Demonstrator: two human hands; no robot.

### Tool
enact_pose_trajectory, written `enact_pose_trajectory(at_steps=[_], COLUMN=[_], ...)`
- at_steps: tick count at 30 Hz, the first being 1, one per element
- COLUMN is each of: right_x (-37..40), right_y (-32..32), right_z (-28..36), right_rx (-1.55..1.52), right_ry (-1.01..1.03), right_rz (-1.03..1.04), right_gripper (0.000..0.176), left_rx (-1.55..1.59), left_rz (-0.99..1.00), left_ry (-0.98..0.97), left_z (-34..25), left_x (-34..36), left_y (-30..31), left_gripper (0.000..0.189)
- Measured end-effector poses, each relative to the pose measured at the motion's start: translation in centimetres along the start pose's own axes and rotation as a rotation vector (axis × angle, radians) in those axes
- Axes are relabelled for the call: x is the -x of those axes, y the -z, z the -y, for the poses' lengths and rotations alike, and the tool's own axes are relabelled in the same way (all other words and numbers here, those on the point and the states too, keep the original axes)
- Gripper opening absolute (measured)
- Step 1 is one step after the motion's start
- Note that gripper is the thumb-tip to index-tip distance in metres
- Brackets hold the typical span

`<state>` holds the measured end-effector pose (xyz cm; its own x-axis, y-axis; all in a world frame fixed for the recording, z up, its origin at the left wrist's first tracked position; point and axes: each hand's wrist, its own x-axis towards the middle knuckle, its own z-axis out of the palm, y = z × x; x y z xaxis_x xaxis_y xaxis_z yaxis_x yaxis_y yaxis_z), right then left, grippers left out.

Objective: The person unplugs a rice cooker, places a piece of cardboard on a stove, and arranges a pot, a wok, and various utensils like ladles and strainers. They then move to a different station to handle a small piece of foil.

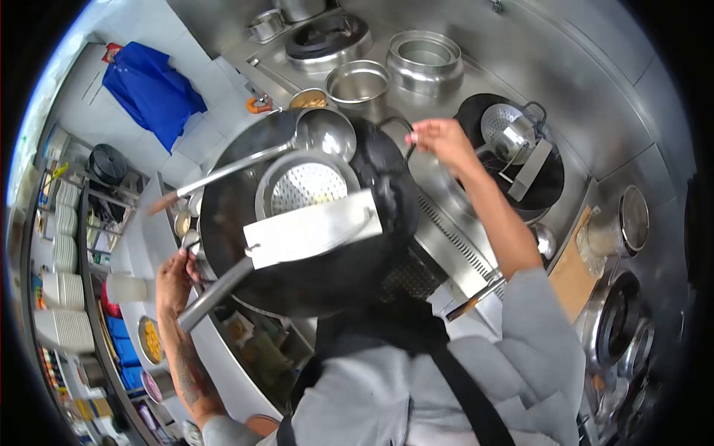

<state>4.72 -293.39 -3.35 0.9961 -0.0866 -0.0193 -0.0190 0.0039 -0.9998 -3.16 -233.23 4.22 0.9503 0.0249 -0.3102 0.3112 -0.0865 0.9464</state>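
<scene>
1. From my remote seat, the biggest thing I see is the grey stainless-steel cooking surface [435, 175], running behind and beside the work.
2. Next comes the large round black metal wok [297, 286], directly before the wearer's body, between both hands. I judge the step in hand to be holding or shifting this loaded wok. I cannot tell whether its base rests on anything.
3. A smaller black round wok [547, 189] sits apart on the surface, beyond the right forearm, with metal utensils inside.
4. Across the large wok lies a broad rectangular bright-metal plate with a grey tubular handle [312, 230]; that handle projects over the rim near the left forearm. As I judge it, the next move calls for keeping the wok level, so this overhanging piece doesn't slide.
5. Partly under the plate is a round perforated silver strainer [309, 180].
6. Beside it rests a round steel ladle with a wooden grip [327, 134], its shaft crossing the opposite rim.
7. My left hand [176, 279] has its fingers bent at the wok's edge, seemingly gripping; the contact is partly hidden.
8. My right hand [444, 141] pinches the wok's thin black loop handle [409, 154] between thumb and fingertips.
</scene>
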Motion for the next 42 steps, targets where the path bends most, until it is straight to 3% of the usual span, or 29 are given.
enact_pose_trajectory(at_steps=[6,8,11,17,18,22,26,29,34,35,36,38,39,41,42], right_x=[-16.6,-23.1,-34.6,-58.7,-61.2,-71.9,-76.1,-79.7,-85.3,-83.5,-84.9,-88.2,-87.4,-84.7,-83.4], right_y=[-5.0,-5.7,-4.9,-2.8,-2.9,-3.9,-5.2,-4.5,-4.3,-5.4,-4.6,-2.3,-2.2,-2.6,-2.4], right_z=[4.1,5.2,4.3,1.4,-1.9,-4.6,-4.9,-4.9,-6.7,-4.9,-5.4,-6.0,-5.3,-1.3,0.2], right_rx=[0.024,0.083,0.121,0.345,0.448,0.545,0.547,0.574,0.526,0.430,0.441,0.976,0.980,1.028,1.032], right_ry=[0.007,-0.016,0.005,0.096,0.073,0.066,0.051,-0.091,0.009,-0.056,-0.070,0.074,0.064,0.211,0.208], right_rz=[-0.144,-0.198,-0.206,-0.342,-0.395,-0.569,-0.604,-0.545,-0.544,-0.375,-0.379,-0.464,-0.469,-0.274,-0.284], right_gripper=[0.018,0.018,0.016,0.016,0.018,0.030,0.034,0.036,0.045,0.069,0.069,0.071,0.071,0.048,0.048], left_rx=[0.181,0.370,0.543,0.674,0.687,0.687,0.657,0.691,0.703,0.691,0.695,0.630,0.629,0.670,0.671], left_rz=[0.105,0.141,0.273,0.224,0.235,0.108,-0.041,-0.029,-0.098,-0.045,-0.040,-0.088,-0.081,-0.056,-0.045], left_ry=[-0.076,0.031,0.003,-0.005,0.011,-0.021,-0.046,-0.049,-0.092,-0.091,-0.073,-0.157,-0.148,-0.209,-0.207], left_z=[-10.3,-12.9,-14.6,-14.6,-13.4,-12.1,-10.7,-9.8,-9.7,-9.7,-10.6,-12.5,-12.9,-13.7,-13.6], left_x=[-16.6,-25.0,-37.8,-59.4,-62.1,-71.8,-81.4,-88.8,-95.6,-96.7,-97.3,-98.0,-99.4,-103.0,-104.2], left_y=[2.0,2.8,1.9,-4.7,-5.9,-10.1,-12.4,-14.4,-18.2,-18.6,-19.5,-22.0,-23.0,-24.9,-25.8], left_gripper=[0.028,0.027,0.024,0.019,0.019,0.021,0.025,0.025,0.023,0.021,0.021,0.019,0.019,0.018,0.018])
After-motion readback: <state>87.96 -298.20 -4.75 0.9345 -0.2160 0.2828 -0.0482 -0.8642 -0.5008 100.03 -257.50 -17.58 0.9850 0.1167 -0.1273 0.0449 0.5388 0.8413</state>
